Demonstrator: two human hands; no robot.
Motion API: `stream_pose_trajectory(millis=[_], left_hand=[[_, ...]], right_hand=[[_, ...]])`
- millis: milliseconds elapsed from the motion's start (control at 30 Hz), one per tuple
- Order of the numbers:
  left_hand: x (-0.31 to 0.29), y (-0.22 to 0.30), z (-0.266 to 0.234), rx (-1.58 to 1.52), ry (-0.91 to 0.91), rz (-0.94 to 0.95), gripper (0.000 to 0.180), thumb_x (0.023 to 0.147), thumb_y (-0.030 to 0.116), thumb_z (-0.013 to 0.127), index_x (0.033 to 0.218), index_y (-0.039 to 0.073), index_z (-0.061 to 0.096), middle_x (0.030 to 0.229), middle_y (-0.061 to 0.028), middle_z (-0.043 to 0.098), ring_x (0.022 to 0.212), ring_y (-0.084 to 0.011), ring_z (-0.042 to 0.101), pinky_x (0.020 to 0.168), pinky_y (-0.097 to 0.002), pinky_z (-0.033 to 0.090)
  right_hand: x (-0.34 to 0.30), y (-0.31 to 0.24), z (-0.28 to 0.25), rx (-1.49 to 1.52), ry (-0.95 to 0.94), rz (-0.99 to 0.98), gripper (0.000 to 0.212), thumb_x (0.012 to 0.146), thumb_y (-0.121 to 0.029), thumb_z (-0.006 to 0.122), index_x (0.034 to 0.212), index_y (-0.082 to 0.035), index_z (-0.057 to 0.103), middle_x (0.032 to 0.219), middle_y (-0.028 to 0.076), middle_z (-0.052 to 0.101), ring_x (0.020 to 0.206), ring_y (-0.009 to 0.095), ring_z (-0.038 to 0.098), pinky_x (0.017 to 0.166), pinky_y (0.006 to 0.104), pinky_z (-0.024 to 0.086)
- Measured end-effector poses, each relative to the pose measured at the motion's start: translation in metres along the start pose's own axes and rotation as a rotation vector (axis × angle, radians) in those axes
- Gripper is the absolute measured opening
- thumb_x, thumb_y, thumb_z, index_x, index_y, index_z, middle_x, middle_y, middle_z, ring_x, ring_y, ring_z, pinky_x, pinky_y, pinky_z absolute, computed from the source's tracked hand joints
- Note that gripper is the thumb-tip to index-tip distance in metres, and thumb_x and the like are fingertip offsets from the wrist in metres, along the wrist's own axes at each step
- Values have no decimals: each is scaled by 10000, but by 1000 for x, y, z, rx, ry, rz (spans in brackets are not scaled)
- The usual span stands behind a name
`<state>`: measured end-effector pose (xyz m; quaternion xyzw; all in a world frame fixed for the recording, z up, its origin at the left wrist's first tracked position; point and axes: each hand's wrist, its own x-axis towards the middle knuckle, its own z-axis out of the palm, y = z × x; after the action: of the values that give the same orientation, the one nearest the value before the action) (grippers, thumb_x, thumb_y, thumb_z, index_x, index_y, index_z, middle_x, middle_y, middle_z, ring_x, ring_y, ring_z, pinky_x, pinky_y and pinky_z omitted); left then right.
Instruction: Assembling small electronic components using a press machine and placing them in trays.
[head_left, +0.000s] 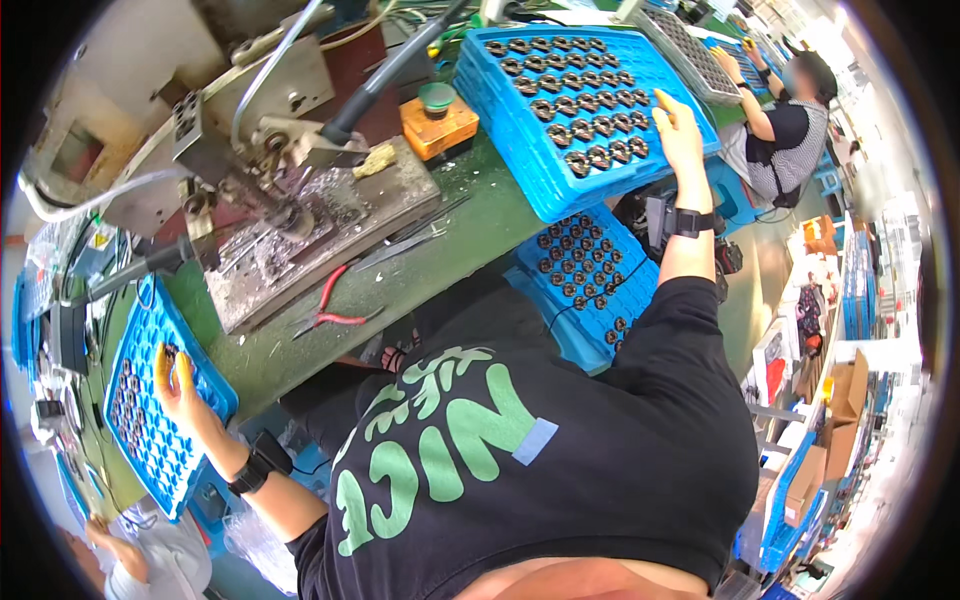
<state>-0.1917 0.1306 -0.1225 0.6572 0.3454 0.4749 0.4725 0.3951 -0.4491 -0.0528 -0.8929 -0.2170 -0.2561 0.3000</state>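
Over the blue tray point(213, 388) on the left, my left hand point(182, 402) has its yellow-covered fingertips closed around a small dark ring-shaped part point(172, 352). That tray has similar parts along its left side and bare pockets around my hand. On the far right, my right hand point(681, 137) is over the right edge of a stack of blue trays point(560, 192), fingers apart and nothing seen in them. Rows of dark, copper-toned ring-shaped parts point(598, 157) fill most of the top tray. Both wrists wear black bands.
Between the trays stands a bench machine point(290, 215) on a metal-littered base. Red-handled pliers point(330, 305) lie on the green bench point(400, 310), near an orange box point(440, 128) with a green-lidded jar. A lower blue tray point(590, 270) holds more parts. Co-workers sit far right and lower left.
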Motion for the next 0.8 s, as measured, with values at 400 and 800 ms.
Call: stream_pose_trajectory(millis=[400,800], left_hand=[[-14,30,26,124,69,22,413,828,28,745,1221,13,617,1101,-65,659,925,-114,628,826,-238,497],[-20,47,42,195,71,72,385,785,83,806,1124,6,638,943,-51,676,775,-83,614,716,-217,506]], right_hand=[[-92,-237,8,424,-155,-422,220,832,-44,661,1051,-34,686,1000,99,684,961,206,636,856,340,501],[-118,-378,105,966,-453,-299,389,797,-156,767,1159,-59,664,1028,42,670,898,144,614,787,272,457]])
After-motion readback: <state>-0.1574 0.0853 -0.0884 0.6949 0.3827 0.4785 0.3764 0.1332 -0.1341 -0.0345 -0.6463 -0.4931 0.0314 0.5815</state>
